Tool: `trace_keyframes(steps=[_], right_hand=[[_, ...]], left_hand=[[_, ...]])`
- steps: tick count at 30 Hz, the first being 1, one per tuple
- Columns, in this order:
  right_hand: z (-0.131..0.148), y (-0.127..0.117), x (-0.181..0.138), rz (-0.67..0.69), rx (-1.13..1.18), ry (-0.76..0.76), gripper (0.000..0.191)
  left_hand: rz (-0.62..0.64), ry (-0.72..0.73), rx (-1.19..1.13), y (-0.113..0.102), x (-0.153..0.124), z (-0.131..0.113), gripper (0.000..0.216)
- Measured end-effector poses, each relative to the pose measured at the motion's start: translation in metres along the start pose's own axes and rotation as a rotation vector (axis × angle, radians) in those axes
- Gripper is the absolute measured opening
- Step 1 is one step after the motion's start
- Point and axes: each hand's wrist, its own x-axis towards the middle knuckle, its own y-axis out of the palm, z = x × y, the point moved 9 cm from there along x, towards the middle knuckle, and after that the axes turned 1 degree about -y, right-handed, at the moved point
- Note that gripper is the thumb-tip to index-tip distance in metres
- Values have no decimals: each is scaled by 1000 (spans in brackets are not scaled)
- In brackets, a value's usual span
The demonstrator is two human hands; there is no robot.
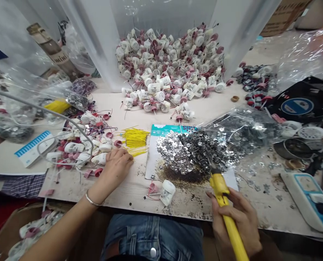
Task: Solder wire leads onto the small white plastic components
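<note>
My right hand [236, 221] is wrapped around the yellow handle of a soldering iron [230, 224]. Its metal tip points into a heap of small silver metal tabs [175, 150], with darker ones on the right side, lying on a white and teal sheet. My left hand [118, 165] rests at the near left edge of a bundle of short yellow wires [135, 139]. Its fingers are bent and close together; what lies under the fingertips is hidden. In front of the sheet sits a small white motor housing [167, 193] beside a pink cap [152, 187] with thin wires.
A big pile of white and pink motor units [172, 61] spills from a translucent bin at the back. More pink and white parts [77, 145] lie left under a looping grey cable. To the right are a plastic bag [240, 127], a round tin [294, 148] and a power strip [300, 195].
</note>
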Motion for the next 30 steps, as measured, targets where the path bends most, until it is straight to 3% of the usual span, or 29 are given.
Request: trace_keyframes(steps=[2, 3, 7, 10, 14, 17, 21, 25, 30], right_hand=[[5, 21, 6, 37, -36, -128, 16], [9, 38, 8, 121, -77, -223, 13], [-7, 78, 18, 325, -159, -223, 21], [-12, 83, 18, 380, -181, -184, 27], [5, 70, 14, 226, -31, -135, 14], [22, 85, 5, 262, 65, -158, 11], [30, 97, 0, 344, 62, -236, 14], [25, 66, 2, 229, 58, -230, 17], [18, 13, -16, 147, 170, -69, 33]], left_hand=[[11, 34, -47, 2, 0, 1, 15], [9, 53, -67, 1, 0, -1, 17], [-102, 89, -171, -17, 0, -7, 17], [-238, 85, -271, -36, -2, -12, 15], [-293, 126, -380, -46, -1, -29, 12], [-192, 203, -457, -38, 4, -53, 15], [53, 218, -476, -16, 8, -78, 15], [319, 192, -421, 7, 10, -95, 15], [460, 182, -350, 16, 19, -114, 17]])
